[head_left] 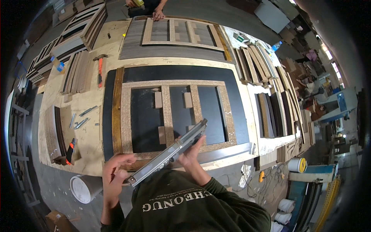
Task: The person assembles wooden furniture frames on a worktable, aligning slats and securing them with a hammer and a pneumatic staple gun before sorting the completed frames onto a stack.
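A long silver nail gun, its magazine turned upward, lies slantwise across my front, over the near edge of the work. My right hand is closed round its body toward the far end. At the near end, my left hand has its fingers curled, thumb and fingers against the end of the magazine. Beneath is a ladder-like chipboard frame with small blocks beside its crosspieces, resting on a black panel. Silver nail strips lie to the left on the table.
A hammer and a black-and-orange cutter knife lie on the left. Stacked wood strips stand at right. Across the table, another person's hand touches a second frame. A white bucket stands on the floor.
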Demonstrator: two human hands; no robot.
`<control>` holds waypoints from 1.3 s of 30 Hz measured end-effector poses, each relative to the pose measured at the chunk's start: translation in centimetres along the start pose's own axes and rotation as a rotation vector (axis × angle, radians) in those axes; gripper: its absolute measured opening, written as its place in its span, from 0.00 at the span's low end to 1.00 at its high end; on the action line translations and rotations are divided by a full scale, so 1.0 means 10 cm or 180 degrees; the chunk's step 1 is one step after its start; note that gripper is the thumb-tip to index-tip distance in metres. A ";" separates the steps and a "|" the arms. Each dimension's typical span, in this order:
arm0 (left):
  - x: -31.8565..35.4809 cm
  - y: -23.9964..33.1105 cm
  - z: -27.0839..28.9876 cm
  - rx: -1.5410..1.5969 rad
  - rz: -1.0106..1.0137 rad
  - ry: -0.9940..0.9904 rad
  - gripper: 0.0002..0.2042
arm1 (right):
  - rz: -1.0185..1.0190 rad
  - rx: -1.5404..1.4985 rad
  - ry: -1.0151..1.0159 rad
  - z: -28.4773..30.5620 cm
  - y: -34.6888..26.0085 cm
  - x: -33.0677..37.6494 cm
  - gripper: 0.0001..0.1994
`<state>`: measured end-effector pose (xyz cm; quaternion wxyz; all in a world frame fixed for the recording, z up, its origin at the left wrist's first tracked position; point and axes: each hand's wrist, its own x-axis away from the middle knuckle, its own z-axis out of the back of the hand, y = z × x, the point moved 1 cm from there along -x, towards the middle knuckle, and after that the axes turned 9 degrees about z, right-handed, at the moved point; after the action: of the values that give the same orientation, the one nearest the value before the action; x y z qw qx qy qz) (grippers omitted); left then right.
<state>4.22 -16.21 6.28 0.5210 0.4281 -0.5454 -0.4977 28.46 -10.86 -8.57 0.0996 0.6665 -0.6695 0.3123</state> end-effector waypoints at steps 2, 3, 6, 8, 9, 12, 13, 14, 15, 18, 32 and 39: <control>0.04 -0.04 -0.03 0.0338 0.0089 0.0080 0.28 | -0.0076 -0.0132 0.0126 0.03 -0.01 0.00 0.44; 0.06 -0.07 -0.06 0.0676 0.0116 -0.0022 0.31 | -0.0103 -0.0036 0.0159 -0.04 0.00 0.05 0.41; 0.08 -0.20 -0.15 0.1055 0.0208 -0.0133 0.38 | -0.0065 0.0182 0.0168 -0.13 0.02 0.07 0.37; 0.07 -0.26 -0.17 0.0948 0.0359 -0.0354 0.38 | 0.0003 0.0297 0.0145 -0.21 0.00 0.08 0.35; 0.10 -0.33 -0.17 0.1341 0.0419 -0.0323 0.37 | -0.0001 0.0316 0.0161 -0.30 -0.03 0.12 0.34; 0.12 -0.49 -0.17 0.1491 0.0076 -0.0065 0.34 | -0.0032 0.0367 -0.0095 -0.30 -0.06 0.10 0.34; 0.10 -0.55 -0.20 0.1484 0.0076 -0.0053 0.34 | -0.0035 0.0398 -0.0365 -0.29 -0.06 0.08 0.35; 0.08 -0.61 -0.24 0.1323 -0.0085 0.0377 0.32 | -0.0048 0.0397 -0.0369 -0.27 -0.04 0.09 0.35; 0.07 -0.64 -0.29 0.1158 -0.0247 0.0811 0.30 | -0.0157 0.0516 -0.0461 -0.29 -0.02 0.13 0.35; -0.01 -0.61 -0.44 0.1029 -0.0485 0.0924 0.27 | -0.0365 0.0599 -0.0705 -0.33 0.08 0.18 0.36; -0.33 -0.72 -0.26 -0.1607 -0.0796 0.0790 0.33 | -0.0466 0.1650 -0.0837 -0.25 0.38 0.30 0.31; -0.25 -0.41 -0.31 -0.1675 -0.0371 0.0506 0.32 | -0.0045 0.2835 -0.2595 -0.24 0.33 0.38 0.34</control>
<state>7.31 -14.57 1.79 0.6258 0.3465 -0.3293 -0.6163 24.30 -12.95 -5.53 -0.4517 0.7146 -0.4541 0.2813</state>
